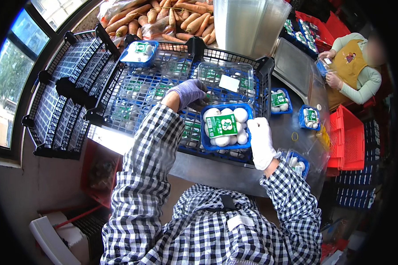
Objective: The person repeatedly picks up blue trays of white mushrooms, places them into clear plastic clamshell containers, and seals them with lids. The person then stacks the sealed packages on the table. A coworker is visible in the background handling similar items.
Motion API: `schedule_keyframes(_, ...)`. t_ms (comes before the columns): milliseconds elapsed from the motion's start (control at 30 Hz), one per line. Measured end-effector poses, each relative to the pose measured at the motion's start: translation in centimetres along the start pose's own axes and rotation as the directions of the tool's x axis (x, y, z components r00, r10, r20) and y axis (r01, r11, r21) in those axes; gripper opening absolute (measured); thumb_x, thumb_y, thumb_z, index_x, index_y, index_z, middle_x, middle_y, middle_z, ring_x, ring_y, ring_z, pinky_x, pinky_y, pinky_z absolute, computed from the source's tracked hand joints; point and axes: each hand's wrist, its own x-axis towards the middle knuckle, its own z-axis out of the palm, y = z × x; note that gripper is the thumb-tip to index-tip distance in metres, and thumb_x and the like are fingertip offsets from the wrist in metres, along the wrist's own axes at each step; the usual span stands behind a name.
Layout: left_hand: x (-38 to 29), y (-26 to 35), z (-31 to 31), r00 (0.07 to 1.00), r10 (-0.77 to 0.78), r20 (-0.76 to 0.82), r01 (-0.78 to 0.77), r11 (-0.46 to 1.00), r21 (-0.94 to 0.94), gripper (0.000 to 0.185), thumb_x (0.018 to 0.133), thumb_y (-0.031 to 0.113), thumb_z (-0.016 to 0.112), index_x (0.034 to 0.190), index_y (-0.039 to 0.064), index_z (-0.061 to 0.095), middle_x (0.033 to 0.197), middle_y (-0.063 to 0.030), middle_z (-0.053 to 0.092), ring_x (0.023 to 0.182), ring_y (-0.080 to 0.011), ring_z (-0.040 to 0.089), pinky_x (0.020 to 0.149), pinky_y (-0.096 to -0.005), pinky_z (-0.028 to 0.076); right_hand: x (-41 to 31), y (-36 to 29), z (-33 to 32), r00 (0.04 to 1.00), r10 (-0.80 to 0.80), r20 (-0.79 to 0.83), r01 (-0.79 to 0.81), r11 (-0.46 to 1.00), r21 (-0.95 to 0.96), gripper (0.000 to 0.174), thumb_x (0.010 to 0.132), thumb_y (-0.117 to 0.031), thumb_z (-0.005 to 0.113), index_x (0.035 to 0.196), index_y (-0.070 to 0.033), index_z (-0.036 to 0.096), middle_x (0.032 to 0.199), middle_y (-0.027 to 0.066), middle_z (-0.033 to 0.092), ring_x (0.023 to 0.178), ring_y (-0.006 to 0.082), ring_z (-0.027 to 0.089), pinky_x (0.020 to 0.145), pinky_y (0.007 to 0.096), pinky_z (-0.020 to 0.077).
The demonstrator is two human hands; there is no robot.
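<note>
My left hand [189, 93], in a purple-grey glove, has its fingertips at the near left corner of a clear plastic lidded box [226, 81] bearing a white label; whether it grips the box is unclear. Below that box, a blue tray of white mushrooms [240, 127] with a green printed label is held at its right edge by my right hand [261, 140], in a white glove. Both lie over a black plastic crate [267, 82] whose mesh top shows more mushroom trays beneath. Another blue mushroom tray [140, 53] rests at the crate's far left corner.
Stacked black crates [66, 96] stand left by the window. Carrots [185, 20] and nested clear containers [248, 26] lie beyond. On the metal table [285, 132] at right are mushroom trays [309, 117] and yellow rubber bands [324, 137]. Red crates [346, 139] and a co-worker [351, 66] are farther right.
</note>
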Motion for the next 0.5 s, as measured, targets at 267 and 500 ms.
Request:
schedule_keyframes(267, -0.7, 0.1, -0.2, 0.996, -0.034, -0.086, 0.028, 0.997, -0.066, 0.026, 0.091, 0.005, 0.061, 0.117, 0.002, 0.056, 0.097, -0.0152, 0.070, 0.076, -0.0237, 0.071, 0.063, -0.0377, 0.063, 1.2, -0.9, -2.1, 0.906, -0.324, 0.272, 0.412, 0.536, -0.737, 0.018, 0.088, -0.020, 0.064, 0.087, -0.004, 0.057, 0.089, 0.0139, 0.059, 0.083, 0.0303, 0.059, 0.071, 0.0414, 0.0482)
schedule_keyframes(500, -1.4, 0.6, -0.2, 0.989, 0.059, -0.136, -0.042, 0.991, 0.124, 0.032, 0.091, 0.008, 0.062, 0.122, 0.004, 0.055, 0.097, -0.0136, 0.069, 0.075, -0.0221, 0.071, 0.062, -0.0352, 0.063, 1.1, -2.2, -2.3, 0.941, -0.134, 0.312, 0.312, 0.704, -0.638, 0.027, 0.089, -0.030, 0.066, 0.095, -0.005, 0.058, 0.096, 0.0157, 0.060, 0.091, 0.0325, 0.060, 0.076, 0.0418, 0.0490)
